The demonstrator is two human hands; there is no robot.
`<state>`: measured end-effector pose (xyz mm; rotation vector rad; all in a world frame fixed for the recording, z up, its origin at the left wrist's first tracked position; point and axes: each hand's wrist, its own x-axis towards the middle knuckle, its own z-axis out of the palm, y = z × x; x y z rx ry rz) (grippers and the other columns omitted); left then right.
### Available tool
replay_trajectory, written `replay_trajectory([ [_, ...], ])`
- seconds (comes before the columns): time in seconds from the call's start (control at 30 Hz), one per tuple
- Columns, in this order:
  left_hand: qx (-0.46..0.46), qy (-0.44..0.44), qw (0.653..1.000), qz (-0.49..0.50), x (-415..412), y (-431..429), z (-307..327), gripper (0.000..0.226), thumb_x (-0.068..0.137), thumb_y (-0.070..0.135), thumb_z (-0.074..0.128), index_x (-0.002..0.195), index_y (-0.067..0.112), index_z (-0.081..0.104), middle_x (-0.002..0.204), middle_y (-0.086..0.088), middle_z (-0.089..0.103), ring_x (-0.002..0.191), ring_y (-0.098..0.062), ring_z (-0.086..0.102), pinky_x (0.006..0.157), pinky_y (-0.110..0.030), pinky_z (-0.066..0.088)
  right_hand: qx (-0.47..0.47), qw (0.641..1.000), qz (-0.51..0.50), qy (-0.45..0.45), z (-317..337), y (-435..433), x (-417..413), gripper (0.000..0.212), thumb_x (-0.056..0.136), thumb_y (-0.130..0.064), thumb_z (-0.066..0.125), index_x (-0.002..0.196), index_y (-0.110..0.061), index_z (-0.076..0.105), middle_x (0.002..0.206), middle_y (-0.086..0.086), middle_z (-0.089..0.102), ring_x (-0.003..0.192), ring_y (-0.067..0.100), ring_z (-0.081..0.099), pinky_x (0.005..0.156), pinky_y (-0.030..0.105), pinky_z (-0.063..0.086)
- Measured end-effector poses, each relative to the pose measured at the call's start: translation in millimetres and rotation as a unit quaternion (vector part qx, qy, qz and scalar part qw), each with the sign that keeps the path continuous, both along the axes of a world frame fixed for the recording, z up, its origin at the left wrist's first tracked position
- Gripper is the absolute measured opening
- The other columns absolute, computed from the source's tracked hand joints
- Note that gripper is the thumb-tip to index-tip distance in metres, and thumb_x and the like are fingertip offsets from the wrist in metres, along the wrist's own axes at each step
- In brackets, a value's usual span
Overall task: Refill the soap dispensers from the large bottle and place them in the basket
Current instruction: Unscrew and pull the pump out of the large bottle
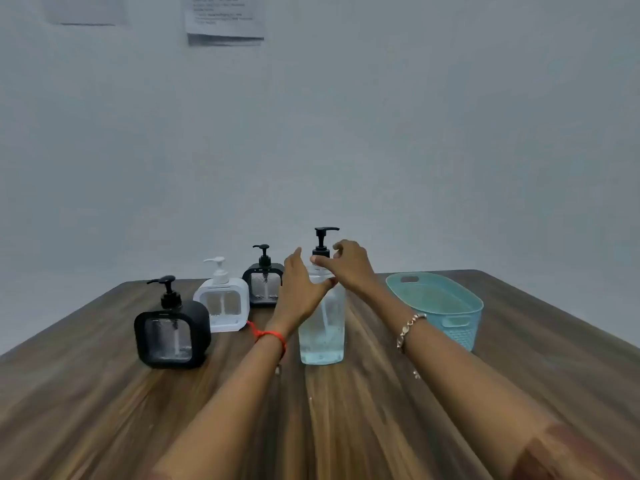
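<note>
A tall clear bottle (322,327) with a black pump stands upright at the table's middle, holding pale blue liquid in its lower part. My left hand (299,289) wraps the bottle's shoulder from the left. My right hand (348,266) pinches the black pump collar at the neck. Three square dispensers stand to the left: a black one (171,336) nearest, a white one (223,303) behind it, another black one (263,284) farthest. A light blue basket (446,306) sits to the right, nothing visible inside.
The wooden table (311,410) runs back to a plain pale wall. Two paper sheets (225,19) hang high on that wall. A red thread circles my left wrist and a bracelet my right.
</note>
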<state>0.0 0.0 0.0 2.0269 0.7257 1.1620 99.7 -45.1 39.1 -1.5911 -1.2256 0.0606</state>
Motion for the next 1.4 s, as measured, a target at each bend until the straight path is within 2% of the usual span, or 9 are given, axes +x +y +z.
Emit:
replay_trajectory([
  [0.07,-0.002,-0.034,0.999,-0.015,3.5,6.4,0.6,0.080,0.077,0.030,0.074,0.143,0.018,0.030,0.145,0.004,0.035,0.136,-0.014,0.033,0.101,-0.028,0.030,0.010,1.000,0.011,-0.013,5.3,7.3,1.4,0.038,0.074,-0.027,0.074,0.057,-0.010,0.045,0.057,0.007,0.037,0.049,0.011,0.038,0.047,0.013,0.027],
  [0.13,-0.007,-0.047,0.998,-0.039,5.5,12.7,-3.3,0.060,0.074,0.026,0.077,0.127,0.028,0.048,0.125,0.016,0.053,0.115,-0.002,0.050,0.090,-0.023,0.036,-0.002,1.000,0.024,-0.011,6.8,15.9,8.3,0.041,0.074,-0.023,0.075,0.051,-0.007,0.045,0.048,0.008,0.037,0.040,0.009,0.034,0.036,0.012,0.023],
  [0.3,-0.028,0.000,0.999,-0.033,6.5,28.0,-11.6,0.078,0.075,0.038,0.074,0.136,0.012,0.035,0.126,0.004,0.042,0.109,-0.006,0.039,0.079,-0.014,0.032,-0.017,0.995,0.088,-0.035,10.5,18.1,22.4,0.039,0.075,-0.023,0.075,0.056,0.004,0.054,0.047,0.003,0.042,0.047,0.012,0.033,0.048,0.020,0.026],
  [0.47,-0.010,0.005,0.999,-0.034,5.0,29.8,-11.6,0.066,0.076,0.036,0.074,0.128,0.011,0.040,0.119,0.003,0.048,0.105,-0.009,0.048,0.069,-0.008,0.034,-0.030,0.984,0.175,-0.023,15.4,18.5,33.0,0.033,0.078,-0.016,0.072,0.046,-0.023,0.063,0.044,-0.016,0.055,0.045,-0.004,0.048,0.054,0.012,0.036],
  [0.57,-0.025,0.000,0.998,-0.056,2.6,31.3,-13.1,0.067,0.076,0.035,0.074,0.129,0.012,0.041,0.123,0.001,0.052,0.108,-0.011,0.052,0.080,-0.015,0.040,-0.053,0.974,0.221,0.005,15.8,16.8,39.9,0.010,0.079,-0.016,0.071,0.074,-0.007,0.071,0.071,-0.005,0.067,0.067,-0.001,0.060,0.073,0.021,0.042],
  [0.8,-0.070,-0.022,0.991,-0.111,0.0,36.2,-16.8,0.067,0.074,0.034,0.076,0.129,0.018,0.041,0.125,0.002,0.055,0.114,-0.012,0.055,0.096,-0.030,0.046,-0.059,0.935,0.320,0.139,8.5,8.4,44.2,0.030,0.088,-0.002,0.051,0.118,-0.003,0.056,0.123,0.027,0.056,0.110,0.025,0.057,0.109,0.045,0.032],
  [0.97,-0.070,-0.041,0.989,-0.122,0.8,35.5,-19.1,0.064,0.075,0.031,0.076,0.127,0.018,0.041,0.121,0.005,0.057,0.106,0.002,0.055,0.082,-0.015,0.048,-0.038,0.953,0.273,0.123,6.3,2.7,37.4,0.032,0.086,-0.005,0.058,0.118,-0.002,0.056,0.120,0.024,0.060,0.113,0.033,0.058,0.105,0.046,0.039],
  [1.17,-0.068,-0.040,0.989,-0.123,-0.4,34.7,-19.4,0.062,0.076,0.033,0.074,0.126,0.024,0.040,0.118,0.012,0.052,0.106,0.002,0.052,0.081,-0.014,0.043,0.020,0.996,0.092,-0.007,4.8,7.7,22.6,0.038,0.067,-0.022,0.082,0.094,-0.001,0.067,0.080,0.008,0.062,0.069,0.013,0.055,0.071,0.028,0.047],
  [1.4,-0.077,-0.030,0.989,-0.119,0.5,37.4,-18.5,0.070,0.075,0.035,0.075,0.131,0.018,0.037,0.125,0.001,0.052,0.109,-0.010,0.054,0.085,-0.020,0.044,-0.003,0.982,0.183,0.052,7.7,-1.6,29.1,0.038,0.086,0.001,0.059,0.123,0.000,0.053,0.108,0.010,0.063,0.100,0.017,0.059,0.080,0.018,0.048],
])
